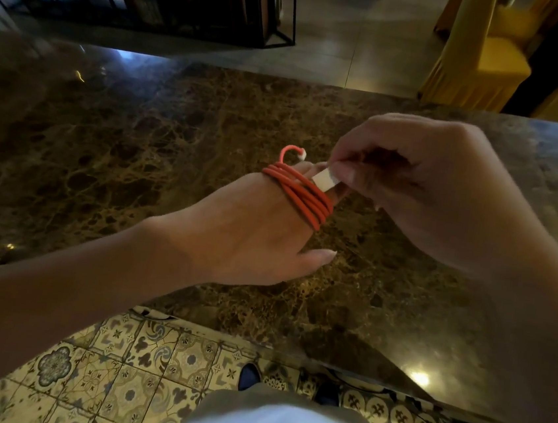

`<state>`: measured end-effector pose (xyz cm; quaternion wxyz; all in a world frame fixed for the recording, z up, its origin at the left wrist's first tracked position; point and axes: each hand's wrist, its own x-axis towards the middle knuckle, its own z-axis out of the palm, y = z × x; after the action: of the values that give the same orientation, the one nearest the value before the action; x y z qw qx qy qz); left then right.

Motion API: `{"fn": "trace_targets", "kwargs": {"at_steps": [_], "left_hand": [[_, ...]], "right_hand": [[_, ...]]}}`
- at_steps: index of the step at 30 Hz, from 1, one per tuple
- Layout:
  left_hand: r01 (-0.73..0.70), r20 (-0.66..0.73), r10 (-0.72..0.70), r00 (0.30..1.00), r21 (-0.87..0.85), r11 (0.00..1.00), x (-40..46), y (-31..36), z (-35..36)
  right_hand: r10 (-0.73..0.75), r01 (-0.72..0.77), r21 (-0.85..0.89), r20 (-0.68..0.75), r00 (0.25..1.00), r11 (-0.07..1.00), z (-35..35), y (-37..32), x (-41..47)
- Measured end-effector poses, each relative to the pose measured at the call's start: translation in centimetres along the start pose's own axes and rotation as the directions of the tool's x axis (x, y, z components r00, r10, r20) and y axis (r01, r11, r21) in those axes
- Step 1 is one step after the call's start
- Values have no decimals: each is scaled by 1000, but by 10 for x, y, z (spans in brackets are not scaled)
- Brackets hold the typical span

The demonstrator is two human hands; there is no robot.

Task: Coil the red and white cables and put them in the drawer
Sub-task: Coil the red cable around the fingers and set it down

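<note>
A: Item one, far left of the scene?

B: Patterned floor tiles (137,368), below the near edge of the brown marble counter (141,128).

A: Item two?

B: Left hand (255,229), held over the counter, back upward, fingers straight and close together, thumb standing apart. It carried the load without gripping it.

A: The load?

B: Red cable (302,193), wound in several turns round the left fingers. One short red end curved up behind the turns to a small white tip (302,154).

A: Item three?

B: White plug (325,180), lying against the coil. Right hand (421,188) pinched it between thumb and forefinger, the other fingers curled.

A: The white cable?

B: Could not be made out; the dim light may have hidden it.

A: Far right?

B: Yellow-draped chairs (486,57), beyond the counter.
</note>
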<state>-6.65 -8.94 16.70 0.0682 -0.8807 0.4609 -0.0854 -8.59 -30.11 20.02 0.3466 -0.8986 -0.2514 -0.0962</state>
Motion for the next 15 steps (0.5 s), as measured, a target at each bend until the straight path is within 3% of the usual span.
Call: {"fn": "trace_targets", "kwargs": {"at_steps": [3,5,9,11,15], "left_hand": [[-110,-215,106,971,-7,994,0,6,-6],[-114,-303,94,948,-52,992,-1,6,-5],[-104,-327,99,940,1,995,-6,1,1],[-120,-299,124,946,34,992,-8,-4,11],[-3,-300,33,953,100,995,-4,-2,13]], "right_hand": [[-11,-22,140,235,972,990,-5,14,15],[-33,-47,269,283,958,962,3,18,13],[16,-18,314,10,1000,949,29,7,-6],[128,-91,300,-104,986,949,34,4,-10],[192,-211,-19,-343,920,977,36,-1,-10]]}}
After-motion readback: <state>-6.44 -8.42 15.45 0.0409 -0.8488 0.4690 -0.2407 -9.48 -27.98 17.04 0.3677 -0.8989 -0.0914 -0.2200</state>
